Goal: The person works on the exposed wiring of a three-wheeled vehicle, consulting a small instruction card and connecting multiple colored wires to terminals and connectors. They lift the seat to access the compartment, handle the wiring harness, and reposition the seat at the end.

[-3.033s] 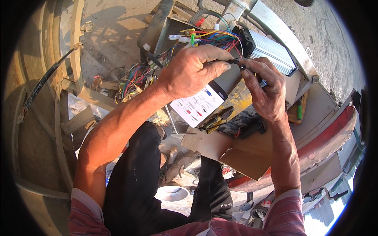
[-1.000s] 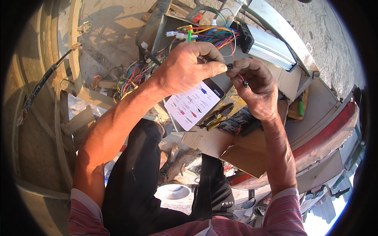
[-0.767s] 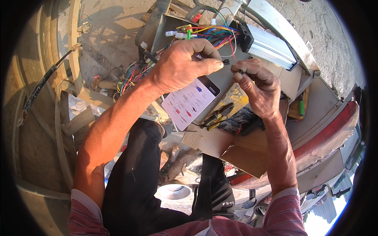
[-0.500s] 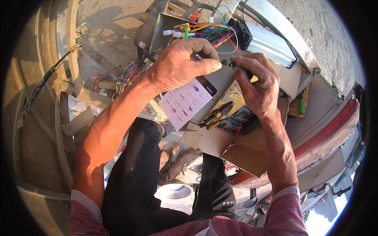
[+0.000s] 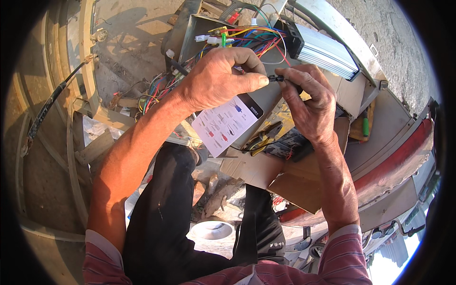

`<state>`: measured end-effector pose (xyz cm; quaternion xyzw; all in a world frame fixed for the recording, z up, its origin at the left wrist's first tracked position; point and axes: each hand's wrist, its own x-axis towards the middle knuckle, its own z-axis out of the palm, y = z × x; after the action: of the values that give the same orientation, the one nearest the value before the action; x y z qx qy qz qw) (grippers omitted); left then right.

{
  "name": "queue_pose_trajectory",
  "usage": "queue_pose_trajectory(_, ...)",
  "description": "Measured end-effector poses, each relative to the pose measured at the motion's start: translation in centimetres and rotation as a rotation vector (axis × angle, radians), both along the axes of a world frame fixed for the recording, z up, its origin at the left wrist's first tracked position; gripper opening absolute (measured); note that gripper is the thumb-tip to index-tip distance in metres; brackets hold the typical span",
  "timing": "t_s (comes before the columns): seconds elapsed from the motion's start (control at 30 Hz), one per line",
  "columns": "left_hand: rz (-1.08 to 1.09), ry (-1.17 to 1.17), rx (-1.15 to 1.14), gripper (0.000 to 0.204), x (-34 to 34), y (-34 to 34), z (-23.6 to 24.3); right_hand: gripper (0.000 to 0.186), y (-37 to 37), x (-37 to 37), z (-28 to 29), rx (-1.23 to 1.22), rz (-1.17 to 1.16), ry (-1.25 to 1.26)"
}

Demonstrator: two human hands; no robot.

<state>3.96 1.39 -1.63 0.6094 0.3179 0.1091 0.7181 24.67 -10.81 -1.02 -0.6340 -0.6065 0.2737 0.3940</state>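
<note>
Passage is open between left forearm (image 5: pixel 142 152) and right forearm (image 5: pixel 336 183), above the printed card (image 5: pixel 220 127). Wire bundle (image 5: pixel 266 42) and finned metal unit (image 5: pixel 325 50) obstruct forward access.

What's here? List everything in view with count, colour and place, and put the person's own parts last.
connectors: two, black, upper centre
finned box: one, silver with black end, upper right
loose wires: too tangled to count, multicoloured, top centre and left of centre
printed sheet: one, white and black, centre
pliers: at least one, yellow-handled, right of sheet
cardboard flaps: at least two, brown, below pliers
green handle: one, green, right
sleeved cable: one, black, left
round dish: one, white, lower centre
trousers: one pair, black, lower centre
left hand: one, bare, upper centre
right hand: one, bare, right of centre
</note>
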Motion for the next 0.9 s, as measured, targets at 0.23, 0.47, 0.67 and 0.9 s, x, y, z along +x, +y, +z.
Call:
queue_pose_trajectory(0.23,0.015,-0.03,0.079,0.01,0.0,0.1,0.0,0.022,0.6,0.4,0.3,-0.139,0.073,-0.048)
queue_pose_trajectory(0.47,0.003,-0.009,0.169,0.011,0.0,0.3,0.1,0.025,1.8,0.9,1.1,-0.251,0.163,-0.133)
queue_pose_trajectory(0.67,-0.038,0.045,0.14,0.012,0.0,0.2,0.2,0.024,1.9,1.0,1.1,-0.251,0.218,-0.226)
queue_pose_trajectory(0.9,-0.041,0.057,0.186,0.013,0.3,0.2,-0.3,0.025,1.4,0.9,0.3,-0.132,0.205,-0.272)
